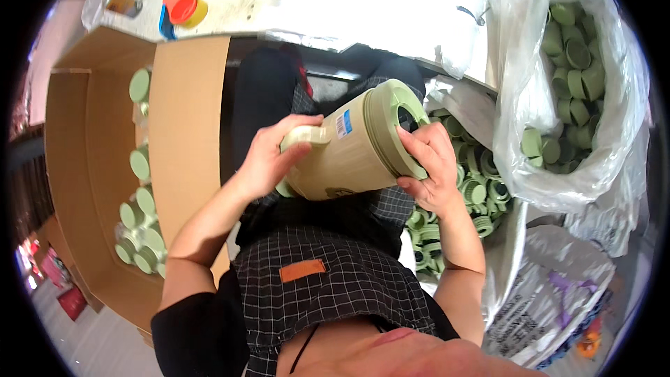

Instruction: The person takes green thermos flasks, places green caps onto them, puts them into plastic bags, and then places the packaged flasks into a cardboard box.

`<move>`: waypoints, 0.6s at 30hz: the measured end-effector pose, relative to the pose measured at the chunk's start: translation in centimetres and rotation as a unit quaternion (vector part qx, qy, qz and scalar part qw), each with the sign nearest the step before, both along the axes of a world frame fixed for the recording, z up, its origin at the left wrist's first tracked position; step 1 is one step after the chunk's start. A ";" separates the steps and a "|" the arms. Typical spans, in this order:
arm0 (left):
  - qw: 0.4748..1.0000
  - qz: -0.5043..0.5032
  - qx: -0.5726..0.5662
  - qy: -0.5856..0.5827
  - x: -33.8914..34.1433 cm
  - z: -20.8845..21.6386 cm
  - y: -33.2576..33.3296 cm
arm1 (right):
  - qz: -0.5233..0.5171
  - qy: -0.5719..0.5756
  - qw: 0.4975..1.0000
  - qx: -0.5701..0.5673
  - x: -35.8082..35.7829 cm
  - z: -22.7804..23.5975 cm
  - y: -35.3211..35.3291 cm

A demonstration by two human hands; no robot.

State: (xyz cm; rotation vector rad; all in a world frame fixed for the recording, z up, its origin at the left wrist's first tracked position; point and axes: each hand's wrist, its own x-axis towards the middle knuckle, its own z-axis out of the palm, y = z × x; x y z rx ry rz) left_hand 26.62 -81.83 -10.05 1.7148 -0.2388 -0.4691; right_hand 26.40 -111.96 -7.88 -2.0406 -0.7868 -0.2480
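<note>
A large cream-coloured mug lies tilted in front of my body, its green lid end pointing up and to the right. My left hand is closed around its pale handle. My right hand grips the green lid, with the thumb at the dark opening in its top and the other fingers partly hidden. A blue and white barcode sticker is on the mug's side, and a dark round mark shows lower on the body.
To my left, an open cardboard box holds several green-ended containers. At right are a clear plastic bag of green cup-like parts and a heap of green ring-shaped parts. The white worktable ahead carries a red-and-yellow container.
</note>
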 end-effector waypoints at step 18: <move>0.995 0.002 0.056 -0.088 -2.0 -0.4 -0.1 | -0.102 0.145 0.976 -0.130 -0.1 3.9 4.5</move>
